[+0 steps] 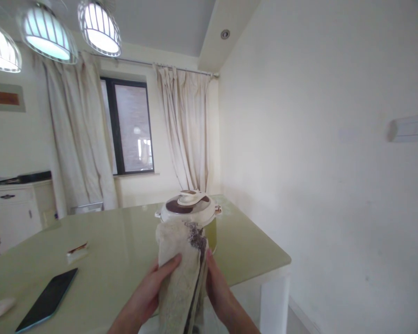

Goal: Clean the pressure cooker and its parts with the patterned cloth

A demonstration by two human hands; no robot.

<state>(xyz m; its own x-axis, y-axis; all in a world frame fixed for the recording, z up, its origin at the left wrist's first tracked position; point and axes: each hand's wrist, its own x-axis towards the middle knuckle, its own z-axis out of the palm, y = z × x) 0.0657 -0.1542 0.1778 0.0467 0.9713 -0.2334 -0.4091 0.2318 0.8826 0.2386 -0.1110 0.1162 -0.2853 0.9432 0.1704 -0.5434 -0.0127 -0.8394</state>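
Note:
A folded cloth [177, 287], off-white with a dark greyish patterned edge, is held up between my two hands at the front of the table. My left hand [148, 290] grips its left side, the thumb lying across the front face. On the right side, my right hand [218, 283] presses against the folded layers, fingers partly hidden behind them. Just behind the cloth stands a white electric pot [163, 215] with a dark-and-white lid; the cloth hides its lower part.
The pale green table [125, 241] carries a dark tablet or phone [48, 297], a small white object [0, 308] and a little box-like item [77, 249] on the left. A white wall [316, 162] runs along the right. Lamps [99, 28] hang overhead at upper left.

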